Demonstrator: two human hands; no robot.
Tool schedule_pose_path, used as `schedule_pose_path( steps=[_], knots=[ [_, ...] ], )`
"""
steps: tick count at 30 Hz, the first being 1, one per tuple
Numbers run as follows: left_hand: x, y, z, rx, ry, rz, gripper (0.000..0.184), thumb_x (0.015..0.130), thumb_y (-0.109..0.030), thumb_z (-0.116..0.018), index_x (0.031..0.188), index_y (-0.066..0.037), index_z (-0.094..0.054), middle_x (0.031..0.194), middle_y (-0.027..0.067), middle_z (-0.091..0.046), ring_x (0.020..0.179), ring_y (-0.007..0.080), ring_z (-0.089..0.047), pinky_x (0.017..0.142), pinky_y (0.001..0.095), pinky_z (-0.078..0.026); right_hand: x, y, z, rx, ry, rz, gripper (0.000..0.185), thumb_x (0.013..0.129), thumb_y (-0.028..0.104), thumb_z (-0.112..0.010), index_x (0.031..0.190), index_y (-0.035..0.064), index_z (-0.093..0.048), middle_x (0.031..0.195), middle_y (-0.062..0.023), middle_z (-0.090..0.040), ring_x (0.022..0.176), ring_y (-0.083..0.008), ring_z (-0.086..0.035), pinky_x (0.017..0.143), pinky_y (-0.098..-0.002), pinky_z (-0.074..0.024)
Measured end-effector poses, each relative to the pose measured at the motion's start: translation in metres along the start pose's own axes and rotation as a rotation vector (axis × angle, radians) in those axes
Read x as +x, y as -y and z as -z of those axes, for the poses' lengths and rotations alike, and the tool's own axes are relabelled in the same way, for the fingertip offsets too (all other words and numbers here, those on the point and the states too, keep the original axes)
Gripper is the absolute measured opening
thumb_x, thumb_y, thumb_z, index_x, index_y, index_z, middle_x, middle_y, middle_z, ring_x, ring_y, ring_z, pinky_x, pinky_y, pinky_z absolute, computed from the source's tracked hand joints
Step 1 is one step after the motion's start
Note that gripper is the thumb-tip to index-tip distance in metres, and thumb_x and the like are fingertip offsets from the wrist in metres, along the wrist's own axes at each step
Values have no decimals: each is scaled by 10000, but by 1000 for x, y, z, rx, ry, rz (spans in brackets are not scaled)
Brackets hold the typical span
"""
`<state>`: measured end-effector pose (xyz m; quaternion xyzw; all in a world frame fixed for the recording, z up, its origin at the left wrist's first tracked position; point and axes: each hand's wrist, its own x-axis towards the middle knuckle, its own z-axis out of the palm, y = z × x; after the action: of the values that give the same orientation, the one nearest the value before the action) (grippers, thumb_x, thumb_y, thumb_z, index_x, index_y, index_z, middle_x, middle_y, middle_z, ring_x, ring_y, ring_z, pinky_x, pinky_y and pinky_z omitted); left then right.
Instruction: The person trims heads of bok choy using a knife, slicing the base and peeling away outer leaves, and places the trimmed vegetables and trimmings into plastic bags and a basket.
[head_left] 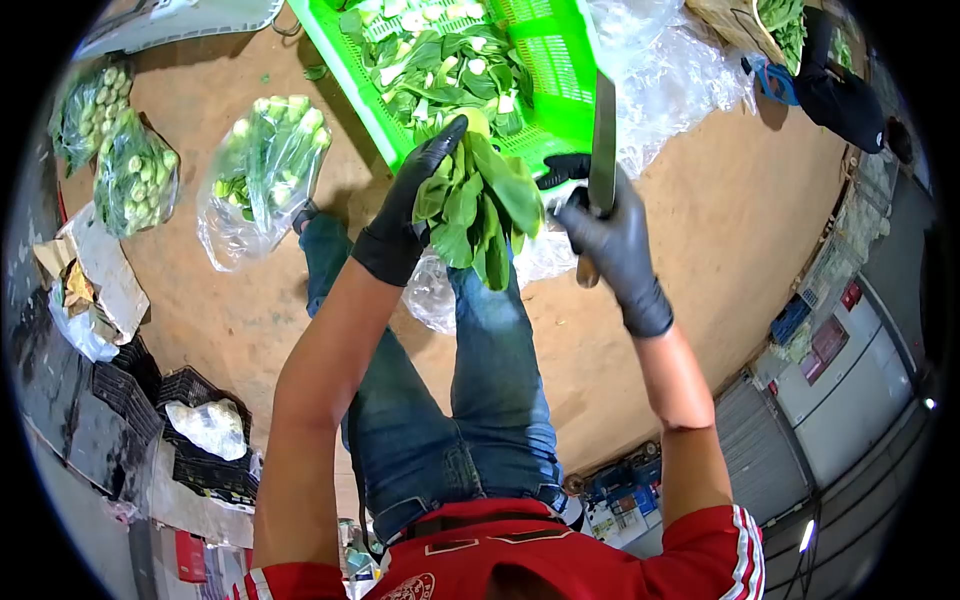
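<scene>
Black-gloved L hand (412,190) grips a leafy green bunch w/ broad leaves hanging down (475,205), at near end of a bright green slotted plastic crate (550,75). Black-gloved R hand (625,240), just beside, holds a long knife w/ flat dark blade & brown handle (603,140), blade pointing away fr. wearer, apart fr. bunch. Crate has loose green leaves & pale stems (455,75) in it. L of crate, on tan floor (740,210): clear plastic bag of greens (268,165), then 2 more clear bags of greens (137,185) farther out. Crumpled clear plastic sheeting (665,85) R of crate. Lower L: black plastic crates (205,470) w/ white plastic bag (210,428) on top. Wearer's in blue jeans (500,370), red shirt w/ white sleeve stripes (690,550).
</scene>
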<state>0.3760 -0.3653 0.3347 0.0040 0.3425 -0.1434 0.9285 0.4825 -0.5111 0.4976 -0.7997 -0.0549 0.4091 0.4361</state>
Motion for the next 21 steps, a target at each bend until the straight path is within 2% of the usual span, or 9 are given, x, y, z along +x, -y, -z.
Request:
schedule_pose_path(
  steps=[2, 7, 9, 11, 13, 15, 16, 19, 21],
  knots=[
    [-11, 1, -7, -110, 40, -44, 345, 916, -307, -500, 1159, -62, -519, 1020, 126, -614, 872, 226, -616, 792, 369, -511, -15, -8, -15, -98, 18, 227, 571, 635, 199, -811, 1096, 12, -532, 818, -37, -597, 553, -66, -461, 502, -223, -406],
    [-23, 3, -14, -176, -49, -195, 277, 914, -269, -510, 1101, -67, -542, 983, 76, -620, 857, 175, -616, 761, 330, -520, -16, 3, -42, -337, -15, 368, 277, 722, 60, -689, 959, 2, -557, 791, -117, -575, 609, -230, -548, 565, -306, -452],
    [-22, -7, 13, -279, 268, -164, 290, 923, -296, -488, 1093, -68, -546, 974, 80, -624, 852, 183, -621, 761, 345, -519, -30, 14, -42, -336, 84, 404, 211, 725, 44, -676, 903, -1, -572, 768, -130, -563, 613, -254, -552, 566, -313, -457],
    [-22, -16, 22, -118, 219, -338, 319, 931, -316, -464, 1120, -69, -534, 1012, 79, -615, 891, 183, -612, 792, 341, -510, -48, 34, -38, -159, 274, 479, 225, 709, 4, -674, 918, -13, -594, 773, -124, -572, 658, -253, -582, 580, -304, -467],
    [-20, -19, 45, -1, 55, -427, 393, 930, -361, -448, 1195, -74, -491, 1085, 96, -584, 949, 176, -582, 841, 324, -483, -50, 25, -28, -306, 53, 418, 325, 701, 1, -680, 1013, -12, -591, 808, -116, -598, 656, -237, -579, 587, -291, -470],
    [-55, -28, 5, -28, 296, -433, 426, 924, -380, -447, 1224, -78, -470, 1124, 105, -568, 961, 188, -573, 856, 332, -472, -23, 24, -18, -466, -61, 336, 372, 703, 26, -690, 1057, -12, -583, 857, -117, -620, 644, -208, -568, 602, -271, -468],
    [-53, -37, 7, -286, 540, -204, 465, 922, -393, -440, 1259, -72, -436, 1195, 121, -532, 994, 208, -557, 879, 339, -457, -9, 25, -15, -503, -102, 275, 389, 706, 38, -693, 1075, -12, -580, 878, -118, -630, 637, -193, -562, 608, -262, -467],
    [-76, -38, -33, -149, 101, -348, 495, 915, -386, -460, 1282, -58, -406, 1249, 147, -492, 1008, 192, -543, 845, 331, -471, 8, 41, -25, -235, -5, 101, 326, 751, 88, -680, 1045, -17, -587, 857, -93, -633, 631, -134, -539, 589, -250, -452],
    [-76, -42, -24, -188, 191, -301, 542, 896, -426, -473, 1293, -66, -392, 1267, 154, -475, 973, 216, -568, 847, 359, -484, 13, 63, -39, -15, 101, 15, 272, 788, 124, -667, 1006, -20, -595, 823, -64, -631, 634, -89, -523, 569, -246, -441]
  ],
)
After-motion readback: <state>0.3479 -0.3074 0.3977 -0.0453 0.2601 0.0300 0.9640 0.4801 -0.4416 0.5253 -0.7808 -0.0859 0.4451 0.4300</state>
